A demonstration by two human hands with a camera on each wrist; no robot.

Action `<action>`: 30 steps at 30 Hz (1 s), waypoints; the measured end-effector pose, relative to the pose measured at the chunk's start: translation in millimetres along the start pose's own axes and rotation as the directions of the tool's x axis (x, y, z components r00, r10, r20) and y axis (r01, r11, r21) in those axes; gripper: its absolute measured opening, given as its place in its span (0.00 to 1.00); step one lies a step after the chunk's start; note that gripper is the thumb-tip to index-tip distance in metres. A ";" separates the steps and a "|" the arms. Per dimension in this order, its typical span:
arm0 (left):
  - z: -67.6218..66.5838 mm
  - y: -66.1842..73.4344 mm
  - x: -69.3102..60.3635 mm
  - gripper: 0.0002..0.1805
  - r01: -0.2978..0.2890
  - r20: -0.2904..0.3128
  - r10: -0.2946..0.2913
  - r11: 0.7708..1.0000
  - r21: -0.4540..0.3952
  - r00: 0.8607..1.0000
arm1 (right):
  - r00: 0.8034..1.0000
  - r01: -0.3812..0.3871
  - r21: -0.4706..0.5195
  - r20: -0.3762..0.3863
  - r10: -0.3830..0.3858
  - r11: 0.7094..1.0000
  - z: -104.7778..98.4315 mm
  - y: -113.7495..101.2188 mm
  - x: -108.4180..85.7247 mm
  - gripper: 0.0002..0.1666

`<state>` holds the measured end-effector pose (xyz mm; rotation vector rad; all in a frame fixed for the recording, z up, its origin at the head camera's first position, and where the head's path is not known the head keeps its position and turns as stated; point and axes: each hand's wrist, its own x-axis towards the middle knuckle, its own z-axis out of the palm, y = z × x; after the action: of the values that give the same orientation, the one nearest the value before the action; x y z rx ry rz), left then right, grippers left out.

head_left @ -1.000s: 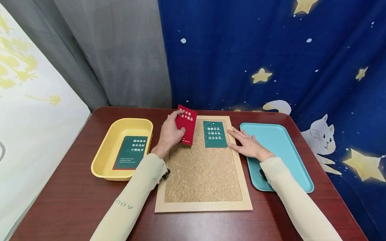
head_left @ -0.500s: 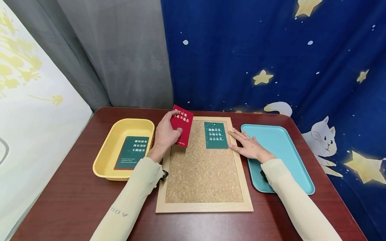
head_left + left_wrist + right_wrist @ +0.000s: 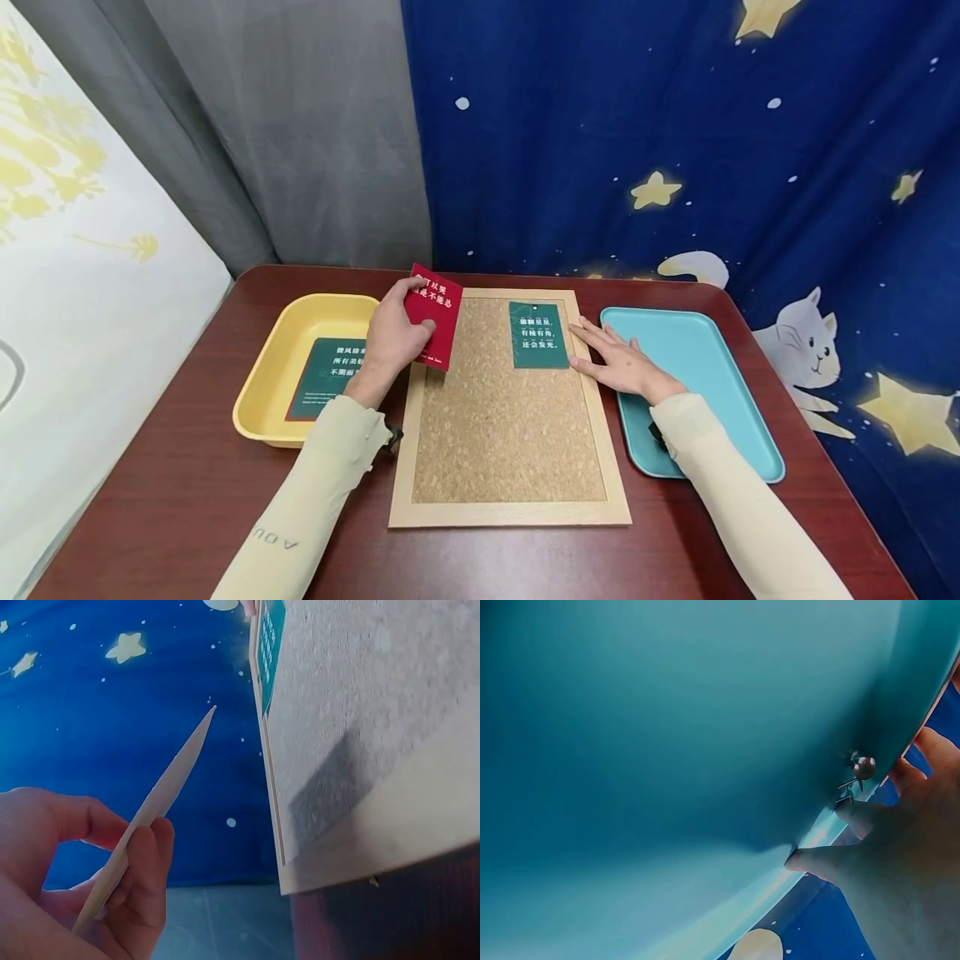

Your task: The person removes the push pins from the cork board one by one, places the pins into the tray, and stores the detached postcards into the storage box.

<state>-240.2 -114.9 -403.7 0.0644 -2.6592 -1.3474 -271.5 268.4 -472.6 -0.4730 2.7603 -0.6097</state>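
Note:
In the head view my left hand (image 3: 393, 333) pinches a red card (image 3: 437, 317) with white writing, held tilted above the upper left of the framed cork board (image 3: 510, 442). The left wrist view shows the card (image 3: 169, 780) nearly edge-on between thumb and fingers, apart from the board, its shadow on the cork. My right hand (image 3: 618, 360) lies with fingers spread over the board's right frame and the blue tray's near edge, fingertips close to a green card (image 3: 540, 335) at the board's upper right. A pin's round head shows on that card's top.
At left stands a yellow basin (image 3: 251, 408) holding a green card with a red edge (image 3: 322, 383). A blue tray (image 3: 697, 375) lies at right; small metal pins (image 3: 862, 768) sit in it near its edge. Curtains (image 3: 540, 142) hang behind the table.
My left hand has moved left with the red card, away from the green card on the board. The right hand has stayed in place.

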 end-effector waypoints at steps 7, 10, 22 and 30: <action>-8.5 -11.4 -1.1 0.44 0.039 -0.019 -0.039 0.999 -0.016 0.999 | 1.000 0.011 -0.004 0.002 -0.011 1.000 -0.7 1.7 -1.3 0.46; -10.8 -15.3 -2.4 0.44 0.048 -0.015 -0.048 0.998 -0.027 0.999 | 1.000 -0.004 -0.011 -0.001 0.004 1.000 -1.6 2.9 -3.2 0.46; -27.1 -33.4 -5.3 0.43 0.067 -0.016 -0.067 0.998 -0.006 0.998 | 1.000 -0.006 -0.006 0.000 0.006 1.000 -0.2 1.1 -1.1 0.45; -34.9 -37.2 -7.5 0.44 0.081 -0.024 -0.081 0.997 -0.008 0.996 | 1.000 -0.005 -0.002 -0.004 0.005 1.000 0.0 0.0 -1.0 0.45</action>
<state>-228.5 -164.0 -414.2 0.1881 -2.6582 -1.3702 -270.5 268.7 -472.4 -0.4658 2.7656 -0.6081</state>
